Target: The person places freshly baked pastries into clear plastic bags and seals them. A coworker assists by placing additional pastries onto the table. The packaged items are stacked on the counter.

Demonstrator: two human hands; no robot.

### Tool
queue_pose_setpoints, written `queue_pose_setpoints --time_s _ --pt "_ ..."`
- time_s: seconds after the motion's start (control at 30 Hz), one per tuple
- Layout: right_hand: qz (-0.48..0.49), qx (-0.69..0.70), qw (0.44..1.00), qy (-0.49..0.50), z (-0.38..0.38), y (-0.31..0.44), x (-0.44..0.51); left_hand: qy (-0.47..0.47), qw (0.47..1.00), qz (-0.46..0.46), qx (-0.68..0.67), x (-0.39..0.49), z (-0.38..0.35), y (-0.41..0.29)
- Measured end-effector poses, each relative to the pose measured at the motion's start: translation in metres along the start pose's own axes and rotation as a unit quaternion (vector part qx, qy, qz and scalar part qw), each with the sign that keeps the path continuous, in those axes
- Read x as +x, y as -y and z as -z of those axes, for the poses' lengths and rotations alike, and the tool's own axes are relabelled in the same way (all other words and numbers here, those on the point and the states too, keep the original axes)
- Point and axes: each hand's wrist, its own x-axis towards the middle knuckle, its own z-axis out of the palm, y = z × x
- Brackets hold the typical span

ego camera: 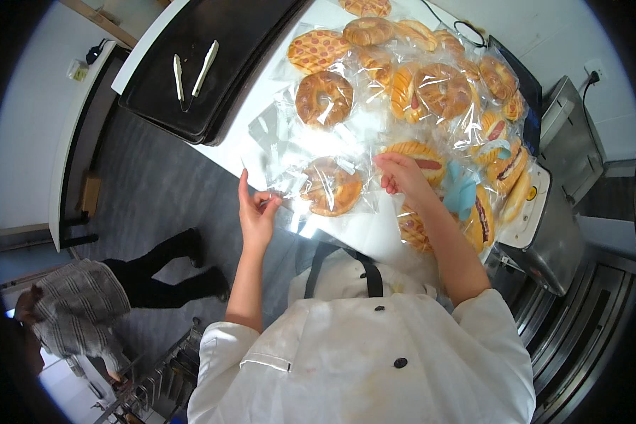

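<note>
A ring-shaped bread (332,186) in a clear plastic bag lies at the near edge of the white table (233,151), between my hands. My left hand (258,214) is at the bag's left side; its thumb and a bent finger pinch the film, and its index finger points up. My right hand (403,177) is at the bag's right side, fingers curled with the tips near the film; whether they grip it cannot be told. Beneath my right hand lies a bagged sausage bread (429,163). Another bagged ring bread (324,99) lies farther back.
Black baking trays (153,100) are stacked at the left, with tongs (204,69) on top. Several bagged breads (442,90) crowd the back and right, near light-blue pieces (460,191) and a metal-bodied machine (554,249). A person (79,305) is at the lower left, beyond the table.
</note>
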Motion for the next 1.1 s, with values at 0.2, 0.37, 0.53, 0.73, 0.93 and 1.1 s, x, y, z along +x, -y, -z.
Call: queue_pose_setpoints --time_s 0.2,0.37,0.53,0.73,0.93,1.1 --pt "0.003 0.028 1.0 -0.003 -0.013 0.01 0.003 0.012 0.961 -0.118 0.251 0.001 0.002 -0.02" --pt "0.067 0.069 0.995 0.006 -0.011 -0.015 0.005 -0.064 0.99 0.057 0.111 0.012 0.0 -0.04" --pt "0.125 0.087 0.988 -0.003 -0.015 -0.024 0.013 -0.083 0.971 0.144 -0.171 0.034 -0.016 -0.055" --pt "0.193 0.129 0.972 -0.024 -0.017 -0.033 0.01 -0.076 0.97 0.045 -0.228 0.022 -0.02 -0.035" --pt "0.219 0.065 0.968 -0.102 -0.03 -0.068 -0.01 -0.074 0.966 0.051 -0.241 -0.002 -0.016 -0.002" --pt "0.085 0.049 0.991 -0.092 -0.038 -0.079 -0.041 -0.106 0.957 0.087 -0.254 -0.012 -0.013 0.01"
